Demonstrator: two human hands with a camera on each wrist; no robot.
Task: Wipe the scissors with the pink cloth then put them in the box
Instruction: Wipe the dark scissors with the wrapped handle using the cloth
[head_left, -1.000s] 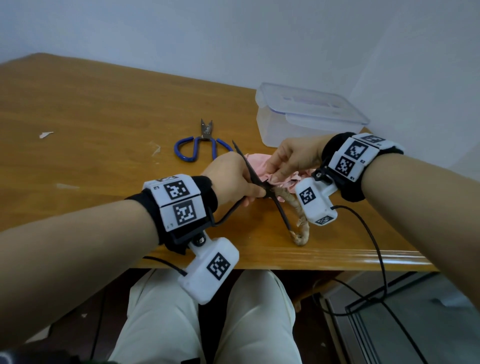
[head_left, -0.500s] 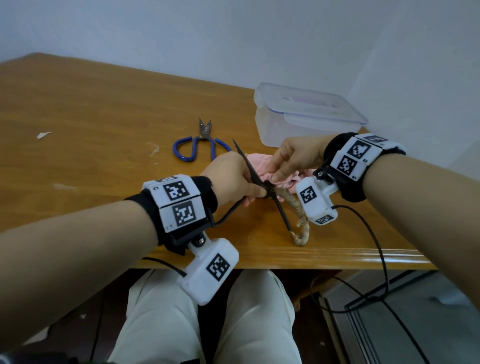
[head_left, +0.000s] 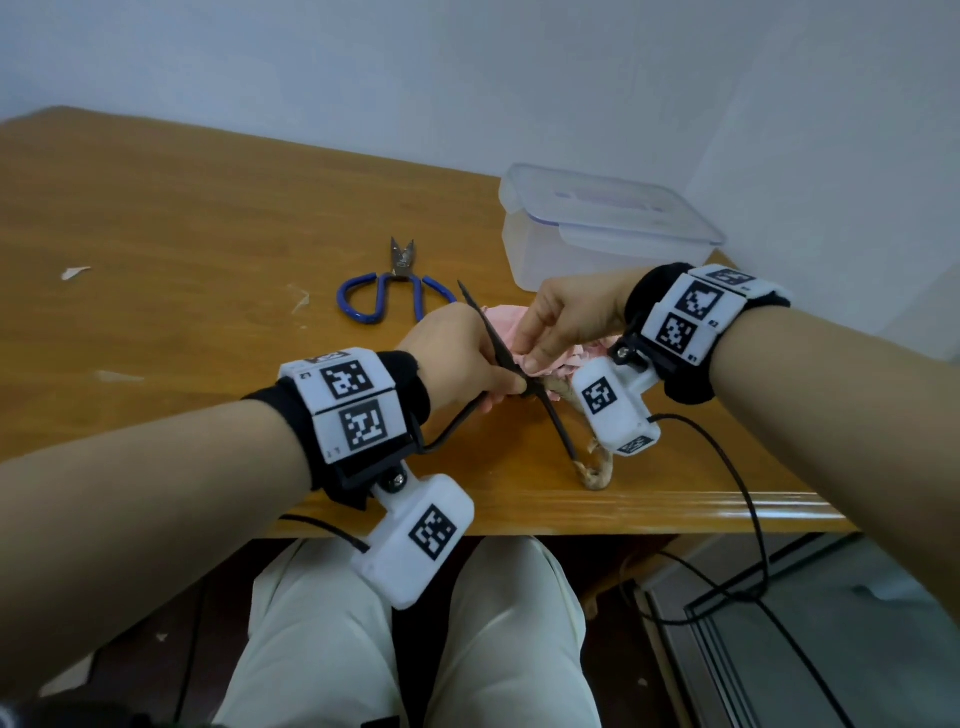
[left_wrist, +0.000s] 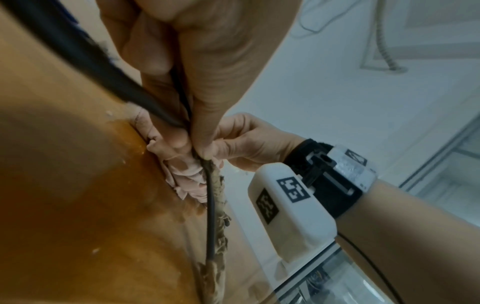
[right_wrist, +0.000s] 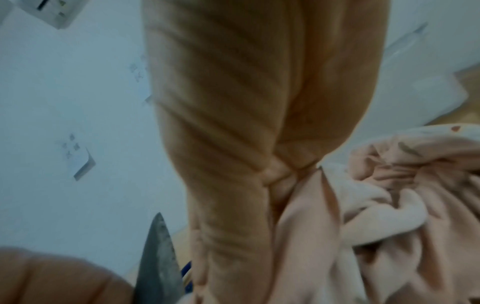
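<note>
Dark old scissors (head_left: 550, 421) with tan-wrapped handles (head_left: 597, 473) are held over the table's near edge. My left hand (head_left: 467, 358) grips them near the pivot, one blade (head_left: 475, 306) pointing up and away. My right hand (head_left: 561, 317) pinches the pink cloth (head_left: 501, 325) against the blade by the pivot. In the left wrist view my left fingers (left_wrist: 207, 61) clamp the dark scissors (left_wrist: 211, 216) above the bunched pink cloth (left_wrist: 187, 179). The right wrist view shows my right fingers (right_wrist: 233, 123), the pink cloth (right_wrist: 389, 195) and a grey blade tip (right_wrist: 158, 267). The clear box (head_left: 608, 234) stands behind, lid on.
Blue-handled scissors (head_left: 395, 291) lie on the wooden table (head_left: 182, 234) just beyond my left hand. Small paper scraps (head_left: 75, 272) lie at the left. White walls close the table's back and right. Cables (head_left: 743, 499) hang off the front edge.
My right hand with the cloth has shifted slightly along the blade toward my left hand. The scissors and my left hand have barely moved.
</note>
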